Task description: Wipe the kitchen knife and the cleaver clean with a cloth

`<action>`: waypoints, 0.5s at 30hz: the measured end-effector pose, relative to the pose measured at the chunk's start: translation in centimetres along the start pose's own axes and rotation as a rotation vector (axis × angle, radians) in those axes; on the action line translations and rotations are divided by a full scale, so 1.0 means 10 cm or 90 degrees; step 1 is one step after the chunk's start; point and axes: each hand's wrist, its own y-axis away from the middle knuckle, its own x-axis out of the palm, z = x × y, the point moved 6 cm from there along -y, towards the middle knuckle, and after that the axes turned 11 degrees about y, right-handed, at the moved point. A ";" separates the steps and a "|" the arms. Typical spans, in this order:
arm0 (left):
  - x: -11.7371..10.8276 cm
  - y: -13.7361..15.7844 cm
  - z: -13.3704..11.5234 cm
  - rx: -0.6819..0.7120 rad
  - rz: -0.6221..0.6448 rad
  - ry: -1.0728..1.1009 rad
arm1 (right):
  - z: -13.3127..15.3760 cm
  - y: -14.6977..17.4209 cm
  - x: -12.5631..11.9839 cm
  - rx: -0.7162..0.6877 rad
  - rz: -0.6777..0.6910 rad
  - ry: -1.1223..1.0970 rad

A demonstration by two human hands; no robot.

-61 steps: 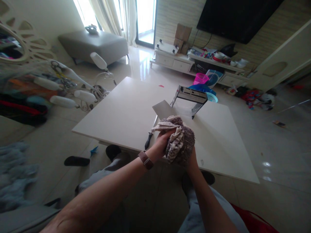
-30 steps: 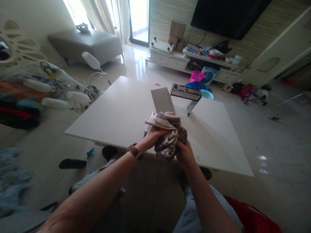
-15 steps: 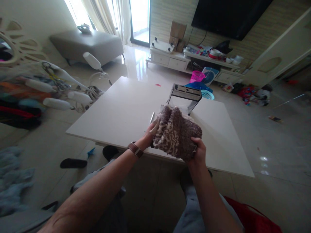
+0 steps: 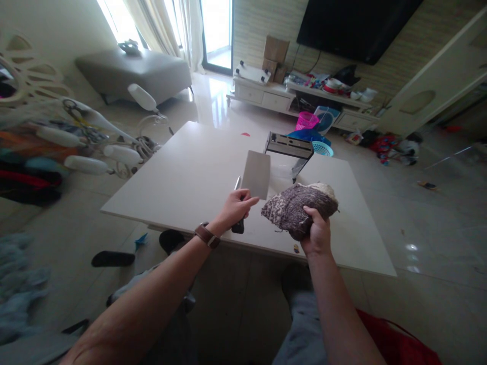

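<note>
Brown and cream, kinda shaggy: that's the bunched-up cloth (image 4: 300,209), gripped in the right hand (image 4: 318,234) with the thumb pressed on top and the other fingers mostly hidden underneath. It's over the near part of a big white table (image 4: 178,175), and I can't tell if any of it touches the tabletop. The left hand (image 4: 233,210) is curled into a tight fist around the handle of a cleaver (image 4: 257,175), with the broad grey blade pointing away from the person and a dark handle end poking out below the fist. Blade and cloth sit near each other but with a gap between them. Just beside the blade, on its left, there's a thin shiny rod (image 4: 238,182), and the hand hides where it goes after that. Past the blade stands a metal frame (image 4: 289,146) on legs, and farther left a little red scrap (image 4: 245,134) lies by the far edge. Some tiny thing (image 4: 296,248) is at the near edge, too small to make out. Oh, and there's a brown-strapped watch (image 4: 207,235) on the left wrist. Beyond the table you've got a pink basket (image 4: 307,120) and a light blue one (image 4: 322,148) on the floor.
</note>
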 end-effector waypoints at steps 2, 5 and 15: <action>0.18 0.07 0.03 0.012 0.087 -0.044 | -0.02 0.04 0.06 0.002 0.011 0.000; 0.35 0.14 0.05 0.039 0.177 -0.115 | -0.03 0.08 0.11 0.000 0.031 0.006; 0.42 0.21 0.05 0.085 0.295 -0.199 | -0.01 0.13 0.20 -0.041 0.171 0.018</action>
